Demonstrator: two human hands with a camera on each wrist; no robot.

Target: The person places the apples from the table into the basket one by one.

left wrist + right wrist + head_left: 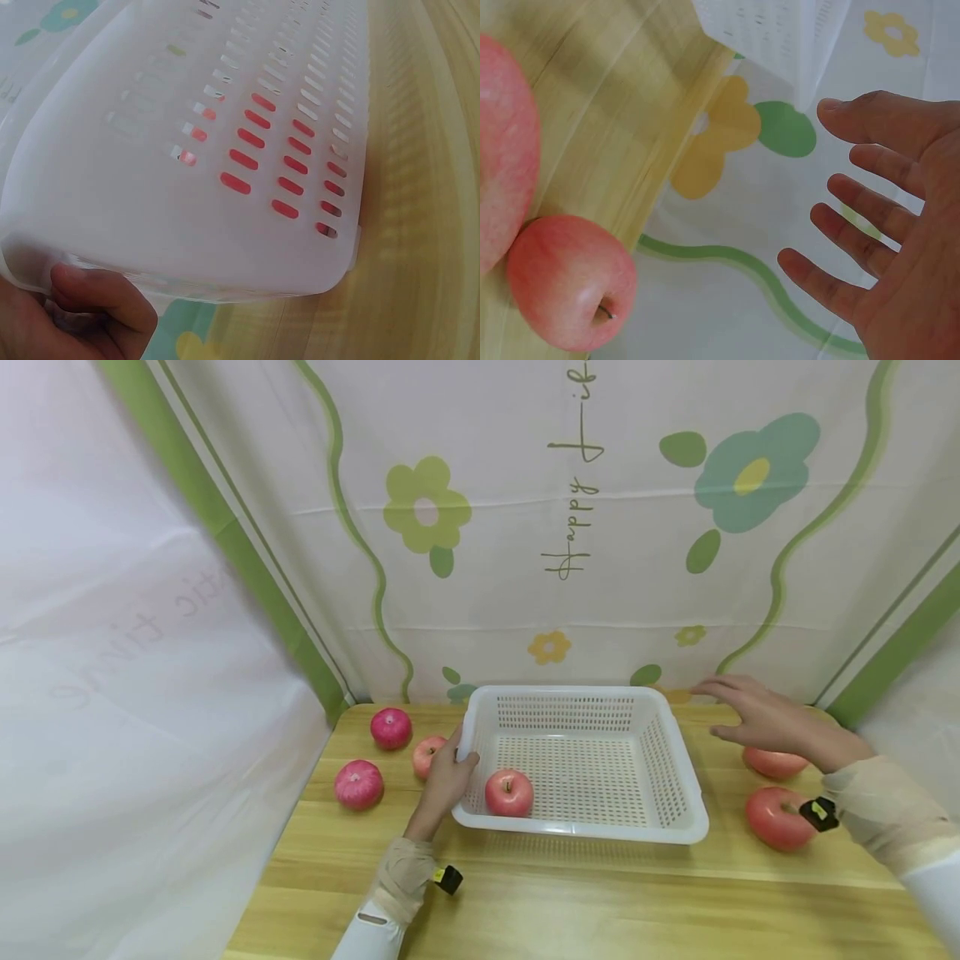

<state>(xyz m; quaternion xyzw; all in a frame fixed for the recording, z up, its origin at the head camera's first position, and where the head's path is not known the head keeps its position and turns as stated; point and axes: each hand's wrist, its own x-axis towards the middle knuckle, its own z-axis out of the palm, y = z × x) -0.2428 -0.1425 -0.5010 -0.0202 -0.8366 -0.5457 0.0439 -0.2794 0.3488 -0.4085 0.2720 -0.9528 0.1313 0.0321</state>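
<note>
My left hand (447,779) grips the left rim of a white plastic basket (577,832), thumb over the edge. In the left wrist view the curled thumb and fingers pinch the basket's rim (22,259). One pink-red apple (509,792) lies inside, in the front left corner; its red shows through the slots in the left wrist view. To the right of the basket my right hand (757,714) hovers with fingers spread, holding nothing. Below it are an apple (774,763) and a larger apple (778,818), both seen at the left of the right wrist view.
Left of the basket stand an apple (426,757), partly behind the left hand, and two deep pink round fruits, one farther back (391,728) and one nearer (359,785). A printed white curtain (487,593) hangs behind the wooden table (585,910).
</note>
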